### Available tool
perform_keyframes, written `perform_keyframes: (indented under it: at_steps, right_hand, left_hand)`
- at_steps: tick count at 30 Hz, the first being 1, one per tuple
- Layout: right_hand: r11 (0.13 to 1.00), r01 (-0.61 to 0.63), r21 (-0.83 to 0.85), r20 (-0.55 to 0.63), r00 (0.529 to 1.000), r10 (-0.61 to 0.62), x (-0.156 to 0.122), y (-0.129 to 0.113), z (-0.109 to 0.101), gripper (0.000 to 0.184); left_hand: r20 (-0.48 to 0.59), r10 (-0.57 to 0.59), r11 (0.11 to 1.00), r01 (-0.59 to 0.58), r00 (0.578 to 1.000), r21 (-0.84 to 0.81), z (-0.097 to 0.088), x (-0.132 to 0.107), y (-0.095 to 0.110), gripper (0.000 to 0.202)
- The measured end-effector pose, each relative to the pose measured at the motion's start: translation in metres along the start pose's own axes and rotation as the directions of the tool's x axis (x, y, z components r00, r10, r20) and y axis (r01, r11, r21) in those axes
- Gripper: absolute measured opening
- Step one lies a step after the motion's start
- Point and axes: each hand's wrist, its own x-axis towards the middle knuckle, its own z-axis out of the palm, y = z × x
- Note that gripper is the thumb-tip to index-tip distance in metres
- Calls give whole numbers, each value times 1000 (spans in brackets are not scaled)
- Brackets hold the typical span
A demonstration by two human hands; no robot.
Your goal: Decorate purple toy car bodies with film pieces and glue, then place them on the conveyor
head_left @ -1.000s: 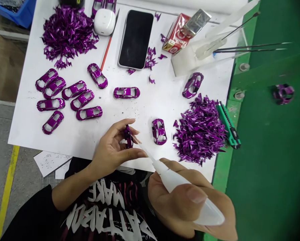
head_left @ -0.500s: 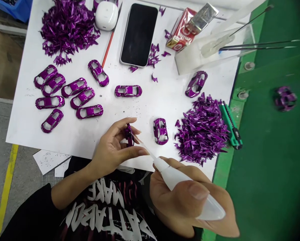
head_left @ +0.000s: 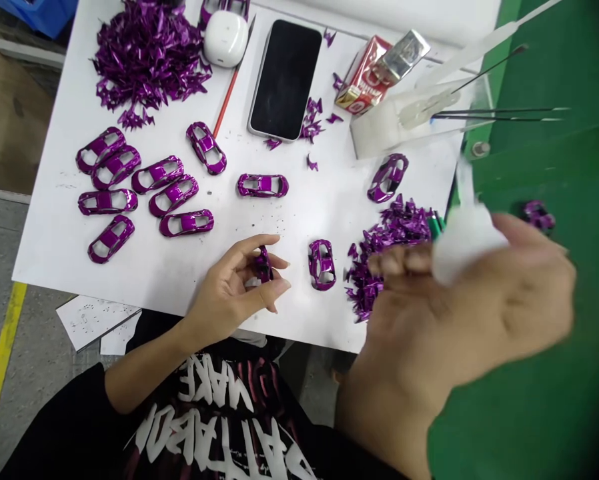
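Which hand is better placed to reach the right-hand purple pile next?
Probably the right hand: it's nearer the purple pile, though it holds a white bottle. The left hand holds a purple car body farther away.

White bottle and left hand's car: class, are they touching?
Apart: the head view shows bare table between the car in the left hand and the bottle in the right hand.

A glossy purple toy car body (head_left: 264, 264) sits edge-on between the left fingers (head_left: 261, 298). A whitish squeeze bottle (head_left: 463, 241), blurred, rests in the right fingers (head_left: 404, 259), slim nozzle (head_left: 464, 184) pointing forward.
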Motion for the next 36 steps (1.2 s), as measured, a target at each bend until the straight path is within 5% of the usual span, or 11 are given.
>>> perform_keyframes:
  at_steps: [3,8,11,13,15,18,21,23,32,36]
  right_hand:
    - [994,-46,100,-48,998,51,34,8,22,17]
    - [989,-39,-142,85,995,51,51,29,30,39]
    - [836,154,-527,243,970,-25,50,2,9,43]
    - [766,362,-531,403,903,-147,55,-33,9,51]
    - [791,533,-301,504,793,-343,67,-71,35,34]
    - [743,666,-64,631,604,-487,94,-113,110,5]
    - [639,750,-171,756,516,-403,116,-126,181,17]
    - [599,778,-189,787,485,-382,123,-124,206,12]
    - [551,800,-238,776,498,-387,123,-124,220,16]
    - [590,764,-260,702,569,-428,103,-130,172,21]
  left_hand:
    - [19,-16,997,17,1000,-73,-3,1,1,47]
    - [80,-99,988,108,992,-114,-6,-1,8,40]
    - [124,-129,983,144,984,-118,-8,-2,10,44]
    - [148,-128,979,148,981,-137,-8,-2,9,47]
    - [163,-126,973,154,978,-172,-7,-2,6,50]
    - [168,-127,968,159,978,-192,-7,0,2,51]
    - [184,-114,974,146,976,-175,-8,0,1,47]
    - [200,-101,975,137,974,-174,-10,0,1,45]
    - [203,-68,976,107,977,-190,-10,1,2,48]
    - [143,-57,958,95,988,-272,-8,2,4,53]
